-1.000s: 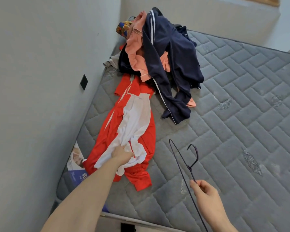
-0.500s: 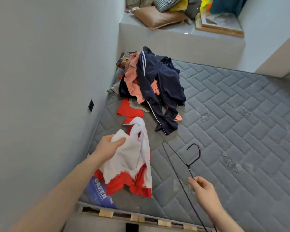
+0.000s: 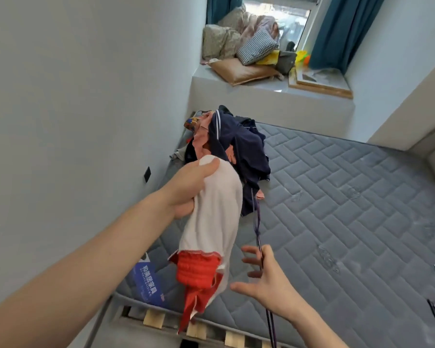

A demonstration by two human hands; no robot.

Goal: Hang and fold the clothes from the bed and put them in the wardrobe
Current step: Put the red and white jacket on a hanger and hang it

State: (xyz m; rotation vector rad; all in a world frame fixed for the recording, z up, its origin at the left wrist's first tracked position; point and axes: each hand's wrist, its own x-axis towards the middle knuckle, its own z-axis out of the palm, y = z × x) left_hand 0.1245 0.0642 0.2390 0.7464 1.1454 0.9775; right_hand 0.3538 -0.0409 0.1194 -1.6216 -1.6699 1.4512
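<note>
Left hand [image 3: 186, 189] grips the red-and-white garment [image 3: 211, 222] bunched, lifted clear of the bed [image 3: 337, 209]. Right hand [image 3: 269, 280] holds the wire hanger [image 3: 258, 229], fingers spread, beside the cloth. Step: hanging; next, likely find the neck opening and thread the hanger in

Grey quilted mattress [image 3: 337, 197] on a wooden slat frame [image 3: 196, 331]
A heap of clothes [image 3: 236, 151], navy and pink, lies at its far left corner by the wall; a blue printed label [image 3: 146, 285] sits on the near corner
</note>
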